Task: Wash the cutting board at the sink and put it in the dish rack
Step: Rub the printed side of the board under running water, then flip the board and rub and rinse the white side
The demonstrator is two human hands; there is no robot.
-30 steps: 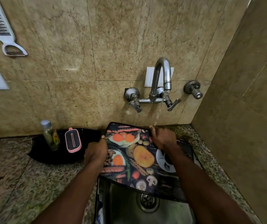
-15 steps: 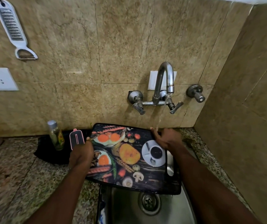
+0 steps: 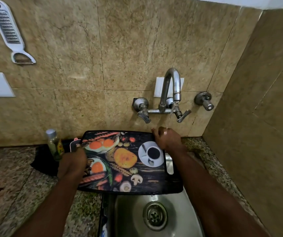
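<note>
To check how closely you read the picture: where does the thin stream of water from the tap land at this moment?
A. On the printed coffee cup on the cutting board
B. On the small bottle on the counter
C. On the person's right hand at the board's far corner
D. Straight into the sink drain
C: the stream from the tap falls onto the right hand, which grips the far right corner of the cutting board.

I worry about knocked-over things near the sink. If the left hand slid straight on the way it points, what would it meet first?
Probably the pink-edged item just beyond the left hand, which grips the cutting board; the small bottle stands just left of that line. Depth is unclear, so this is a guess.
</note>
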